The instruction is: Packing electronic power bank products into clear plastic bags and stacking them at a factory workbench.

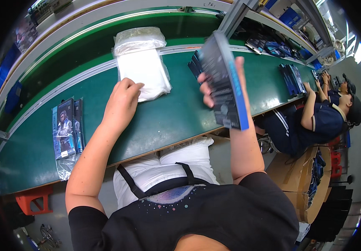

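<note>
My right hand [239, 79] grips a flat dark box [220, 83] with a blue edge, held upright above the bench and smeared by motion. My left hand [124, 98] has its fingers curled at the near left part of a stack of clear plastic bags [145, 71]; whether a bag is pinched in them is hidden. On the left of the bench lie several packed flat boxes [65, 127] with a figure printed on the front, in clear bags. Behind the box in my right hand, more dark boxes [196, 65] stand partly hidden.
The green bench [168, 121] has a raised metal ledge along its back. Dark boxes [291, 79] stand farther right, near two seated co-workers [327, 117]. A cardboard carton [304, 180] with dark blue items sits at lower right, a red stool [34, 201] at lower left.
</note>
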Demonstrator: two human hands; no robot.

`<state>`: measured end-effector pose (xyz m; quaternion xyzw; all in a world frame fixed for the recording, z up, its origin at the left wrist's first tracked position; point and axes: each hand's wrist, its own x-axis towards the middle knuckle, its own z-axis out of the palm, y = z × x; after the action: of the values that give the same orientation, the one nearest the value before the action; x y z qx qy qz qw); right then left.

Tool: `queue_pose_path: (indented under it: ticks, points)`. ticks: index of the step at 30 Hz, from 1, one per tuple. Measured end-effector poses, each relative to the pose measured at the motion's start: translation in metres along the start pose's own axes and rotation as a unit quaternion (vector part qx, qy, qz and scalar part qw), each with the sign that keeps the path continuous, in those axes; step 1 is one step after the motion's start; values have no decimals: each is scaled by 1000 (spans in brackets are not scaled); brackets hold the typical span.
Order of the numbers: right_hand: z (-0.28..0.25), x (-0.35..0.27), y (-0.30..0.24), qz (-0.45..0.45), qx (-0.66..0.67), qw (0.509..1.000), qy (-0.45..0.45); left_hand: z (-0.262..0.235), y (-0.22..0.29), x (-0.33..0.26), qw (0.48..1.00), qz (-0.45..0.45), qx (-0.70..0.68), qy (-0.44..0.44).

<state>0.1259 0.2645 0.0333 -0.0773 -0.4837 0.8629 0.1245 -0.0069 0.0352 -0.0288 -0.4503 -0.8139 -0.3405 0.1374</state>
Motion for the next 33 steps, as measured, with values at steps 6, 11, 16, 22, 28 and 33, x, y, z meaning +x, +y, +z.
queue_pose_path:
  ticks: [6, 11, 16, 22, 28, 33]
  points:
    - [10, -9, 46, 149, 80, 979, -117, -1, -4, -4, 994, -47, -95, 41]
    - [25, 9, 68, 212, 100, 950, -209, -7, -8, 0, 985, -44, -166, 26]
    - [27, 15, 62, 189, 55, 963, -182, -9, -20, -2, 935, -225, -275, 15]
    - [12, 11, 56, 193, -47, 966, -168, -33, 0, 1, 898, -328, -290, -50]
    - [20, 8, 72, 100, -93, 987, -82, -35, -4, 1, 951, -250, -162, -78]
    - [34, -5, 82, 39, -141, 989, -29, -33, 13, -4, 988, -132, -67, -33]
